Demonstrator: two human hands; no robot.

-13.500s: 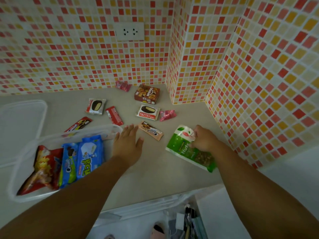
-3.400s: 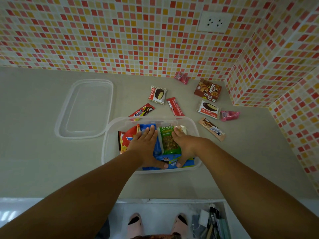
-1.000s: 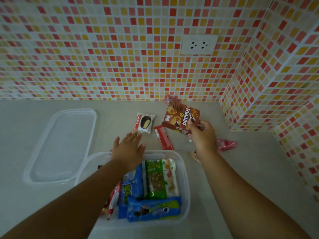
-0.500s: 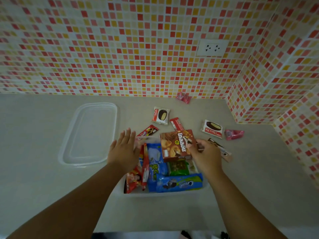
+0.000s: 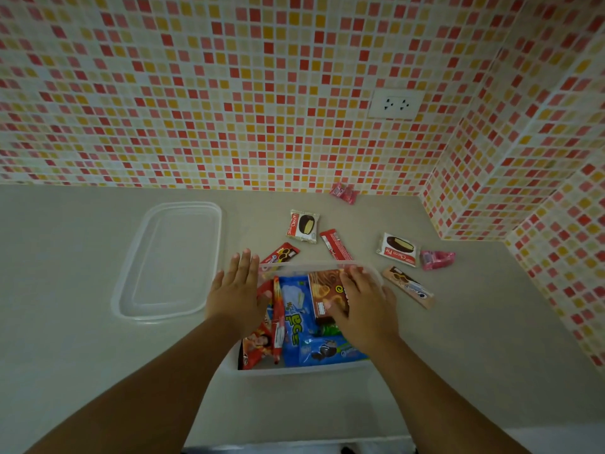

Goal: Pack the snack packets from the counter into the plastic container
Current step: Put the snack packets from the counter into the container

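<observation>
My right hand [image 5: 363, 309], fingers flat, has just lowered the brown box [image 5: 324, 294] from above into the container [image 5: 294, 370]; left hand [image 5: 237, 294] spread on its rim; seven packets remain on the table [image 5: 82, 355].

Brown box [image 5: 327, 296], blue packets [image 5: 294, 326], possibly pink sweets [image 5: 437, 259]

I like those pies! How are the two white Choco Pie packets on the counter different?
The left white Choco Pie packet stands nearly upright in view; the right white Choco Pie packet lies sideways. The left one lies nearer the clear plastic lid; the right one lies beside a pink wrapped candy. Both lie unpacked.
</observation>
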